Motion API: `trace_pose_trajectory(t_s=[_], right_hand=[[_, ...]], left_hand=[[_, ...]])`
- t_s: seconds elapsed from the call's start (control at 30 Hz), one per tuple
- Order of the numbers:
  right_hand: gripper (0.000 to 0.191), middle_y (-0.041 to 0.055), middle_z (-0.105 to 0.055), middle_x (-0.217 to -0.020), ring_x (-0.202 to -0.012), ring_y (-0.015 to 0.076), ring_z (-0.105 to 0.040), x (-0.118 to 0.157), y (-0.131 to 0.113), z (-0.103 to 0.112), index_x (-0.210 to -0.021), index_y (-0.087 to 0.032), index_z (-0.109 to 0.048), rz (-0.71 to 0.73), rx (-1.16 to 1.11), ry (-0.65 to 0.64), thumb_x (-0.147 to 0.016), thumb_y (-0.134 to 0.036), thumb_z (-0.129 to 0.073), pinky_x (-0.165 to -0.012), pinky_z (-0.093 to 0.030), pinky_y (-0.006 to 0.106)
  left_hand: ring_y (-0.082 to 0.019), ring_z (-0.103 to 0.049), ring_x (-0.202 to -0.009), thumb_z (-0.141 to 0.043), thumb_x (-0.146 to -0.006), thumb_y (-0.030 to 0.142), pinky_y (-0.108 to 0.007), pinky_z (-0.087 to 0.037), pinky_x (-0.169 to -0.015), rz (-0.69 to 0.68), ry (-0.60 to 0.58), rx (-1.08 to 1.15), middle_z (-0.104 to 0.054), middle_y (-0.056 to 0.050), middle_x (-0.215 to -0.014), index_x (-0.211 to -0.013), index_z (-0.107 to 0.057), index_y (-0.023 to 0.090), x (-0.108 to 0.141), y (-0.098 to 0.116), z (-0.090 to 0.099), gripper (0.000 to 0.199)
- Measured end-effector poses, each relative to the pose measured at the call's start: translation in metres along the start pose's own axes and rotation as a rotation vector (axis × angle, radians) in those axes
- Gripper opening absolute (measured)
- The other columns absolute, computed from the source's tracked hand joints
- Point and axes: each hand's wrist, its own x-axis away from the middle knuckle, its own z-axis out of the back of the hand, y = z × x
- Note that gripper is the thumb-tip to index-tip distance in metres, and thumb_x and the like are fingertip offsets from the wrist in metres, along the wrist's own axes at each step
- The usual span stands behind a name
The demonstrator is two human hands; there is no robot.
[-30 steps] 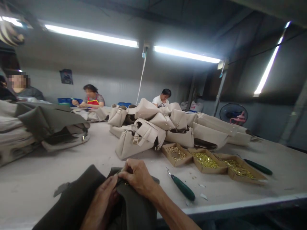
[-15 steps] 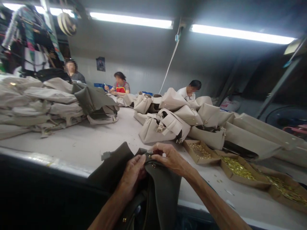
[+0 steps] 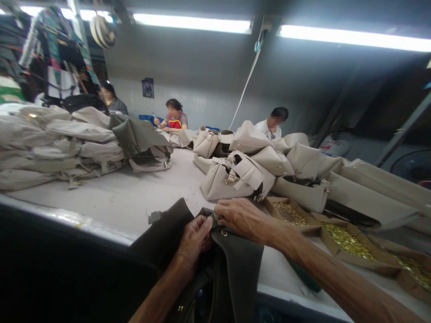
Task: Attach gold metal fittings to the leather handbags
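Observation:
A dark olive handbag (image 3: 240,264) hangs over the front edge of the table, its flap spread to the left. My left hand (image 3: 197,240) is closed on the bag's upper edge, thumb on top. Close beside it, my right hand (image 3: 240,217) pinches the same edge with bent fingers. Between the two hands a small tab or strap end shows; the fingers hide its detail. A small gold fitting (image 3: 224,233) sits on the bag just under my right hand.
Beige handbags (image 3: 229,179) are heaped across the table, with another stack (image 3: 60,148) at left. Open cardboard boxes of gold hardware (image 3: 348,240) line the right side. The pale table (image 3: 134,202) has a metal front edge. Several people sit beyond, one in a red apron (image 3: 175,124).
My right hand has turned over the bag's edge, its back now more upward and its forearm lower across the right. The view has shifted slightly. My left hand keeps its hold.

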Motion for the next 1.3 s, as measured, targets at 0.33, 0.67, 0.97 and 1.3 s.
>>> trace_pose_trajectory(t_s=[0.33, 0.67, 0.97, 1.3], right_hand=[[0.011, 0.0005, -0.061, -0.07, -0.069, 0.0133, -0.054, -0.005, -0.004, -0.017, -0.079, -0.016, -0.06, -0.219, -0.047, 0.085, -0.087, -0.023, -0.059, -0.063, -0.032, 0.023], [0.014, 0.0058, -0.069, -0.08, -0.075, 0.0188, -0.062, -0.003, -0.045, -0.058, -0.084, -0.018, -0.057, -0.765, -0.007, 0.366, -0.091, -0.028, -0.051, -0.061, -0.029, 0.027], [0.018, 0.0084, -0.07, -0.083, -0.078, 0.0209, -0.065, -0.009, -0.064, -0.065, -0.089, -0.016, -0.057, -0.881, 0.027, 0.42, -0.094, -0.03, -0.047, -0.061, -0.032, 0.027], [0.041, 0.0174, -0.069, -0.076, -0.075, 0.0298, -0.066, 0.042, -0.089, -0.027, -0.073, -0.015, -0.068, -0.748, 0.068, 0.162, -0.084, -0.05, -0.05, -0.062, -0.042, 0.033]], left_hand=[[-0.004, -0.031, -0.043, -0.069, -0.068, 0.055, -0.016, -0.023, -0.042, -0.055, 0.03, -0.021, -0.037, 0.009, -0.053, -0.071, -0.048, 0.017, 0.0, -0.003, -0.003, 0.044], [-0.014, -0.052, -0.066, -0.063, -0.075, 0.045, -0.022, -0.039, -0.062, -0.246, 0.154, -0.298, -0.059, 0.001, -0.069, -0.074, -0.059, 0.017, -0.001, -0.006, 0.002, 0.029], [-0.019, -0.055, -0.068, -0.061, -0.075, 0.044, -0.026, -0.041, -0.064, -0.336, 0.18, -0.362, -0.061, -0.002, -0.067, -0.071, -0.06, 0.017, 0.004, -0.004, 0.004, 0.027], [-0.012, -0.049, -0.051, -0.068, -0.063, 0.058, -0.022, -0.035, -0.049, -0.259, 0.142, -0.297, -0.055, 0.002, -0.055, -0.065, -0.059, 0.015, 0.006, -0.006, 0.003, 0.044]])
